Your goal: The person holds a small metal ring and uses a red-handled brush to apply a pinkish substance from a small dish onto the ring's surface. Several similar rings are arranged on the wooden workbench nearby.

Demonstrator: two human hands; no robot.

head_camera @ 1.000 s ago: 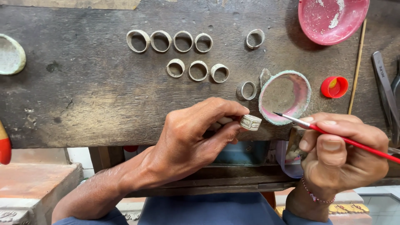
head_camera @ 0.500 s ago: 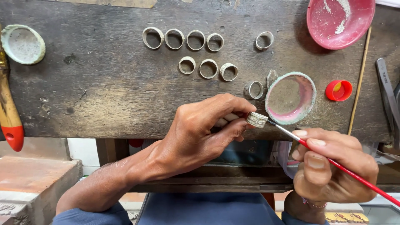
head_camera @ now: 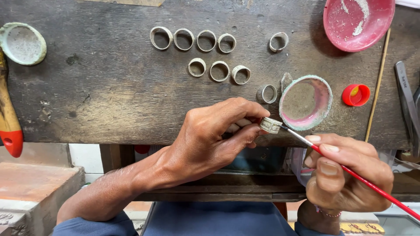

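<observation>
Head view, nearest first: your right hand (head_camera: 345, 175), fingers closed around a red-handled brush (head_camera: 350, 172), low at the bench edge, the brush tip touching the ring. Your left hand (head_camera: 214, 135), just beside it, fingertips pinched on a patterned metal ring (head_camera: 270, 125) held over the front edge of the dark wooden bench (head_camera: 109, 96). Just beyond the ring: a small round dish with a pink inside and crusted pale rim (head_camera: 305, 102), and one loose ring (head_camera: 267, 93) to its left, touching neither. To the right of the dish: a red bottle cap (head_camera: 355, 95) and a thin wooden stick (head_camera: 378, 85) lying lengthwise. Mid-bench: a row of three rings (head_camera: 218, 71). Farther back: a row of four rings (head_camera: 192, 39), with a single ring (head_camera: 278, 42) apart to their right. Far right corner: a red bowl (head_camera: 358, 22) with white residue. Far left: a pale green dish (head_camera: 22, 43), and a wooden tool with a red tip (head_camera: 11, 126) along the left edge.
</observation>
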